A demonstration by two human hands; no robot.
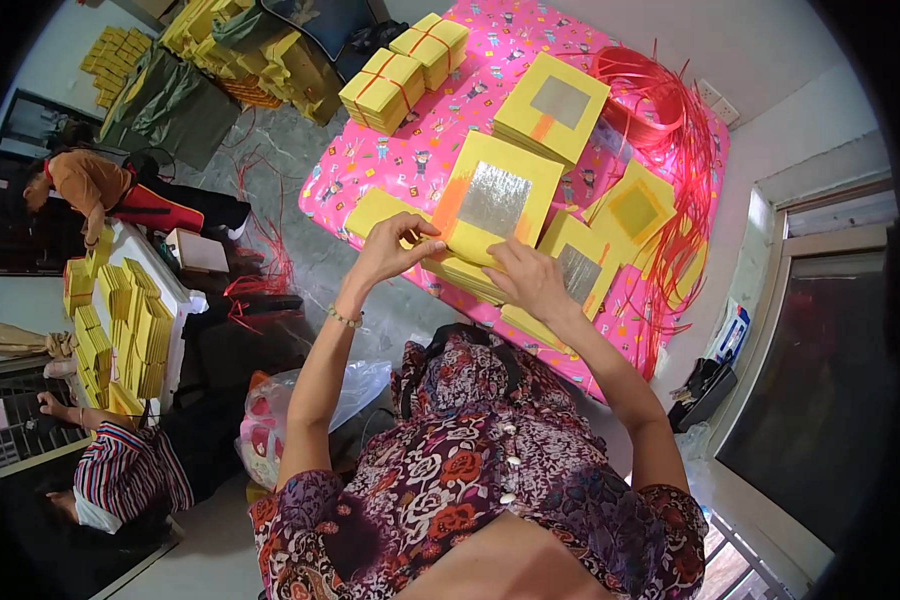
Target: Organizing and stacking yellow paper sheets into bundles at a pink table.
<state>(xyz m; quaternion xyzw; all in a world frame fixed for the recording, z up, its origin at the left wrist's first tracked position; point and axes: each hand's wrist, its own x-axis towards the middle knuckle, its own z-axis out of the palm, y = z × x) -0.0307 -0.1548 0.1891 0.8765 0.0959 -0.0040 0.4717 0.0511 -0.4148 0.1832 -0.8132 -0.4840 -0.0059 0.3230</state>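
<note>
A stack of square yellow paper sheets (455, 272) lies in front of me on a pink bed-like surface. Its top sheet (450, 205) carries a silver foil square and an orange band. My left hand (395, 248) pinches this sheet at its near left edge, thumb against bent fingers. At the near right edge, my right hand (532, 280) is closed on the same sheet, fingertips hidden against the paper. Between my hands the edge bends up slightly. More foil-faced yellow sheets (600, 262) lie just right of my right hand.
Tied yellow bundles (382, 92) and another stack (582, 90) stand farther back on the pink cover (370, 165). Red plastic strips (660, 115) pile at the right. Two people work at the left, beside a white table (182, 300) with yellow stacks. A window (790, 360) is at the right.
</note>
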